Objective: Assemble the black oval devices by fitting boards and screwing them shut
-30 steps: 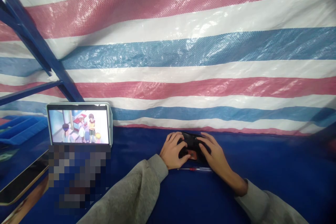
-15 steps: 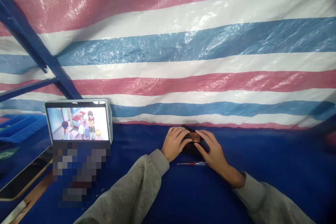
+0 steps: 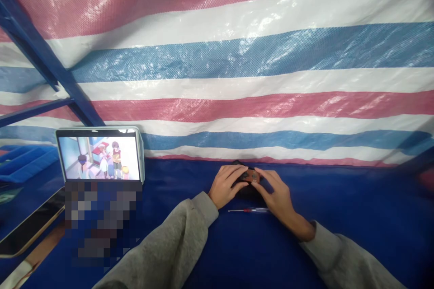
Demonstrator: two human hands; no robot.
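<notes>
Both hands sit close together low in the middle of the view, on the blue-covered table (image 3: 325, 216). Between them is a small black plastic casing (image 3: 247, 191) with a reddish-brown panel (image 3: 252, 176), possibly a circuit board, on its upper side. My left hand (image 3: 224, 186) grips the casing's left side, and my right hand (image 3: 274, 193) curls over its right side. The fingers hide much of it. A thin screwdriver (image 3: 248, 210) with a red mark on its shaft lies just below, touching neither hand.
A tablet (image 3: 99, 156) playing a cartoon stands at the left behind a pixelated patch. Beyond it are a blue compartment tray (image 3: 27, 161) and a dark-screened phone (image 3: 32, 223). A striped tarpaulin (image 3: 237, 63) forms the back wall, with a blue metal beam (image 3: 40, 49) at upper left.
The casing has turned in my hands, bringing the reddish-brown panel from its lower front to its upper side. The view has tilted slightly, and the screwdriver has not visibly moved.
</notes>
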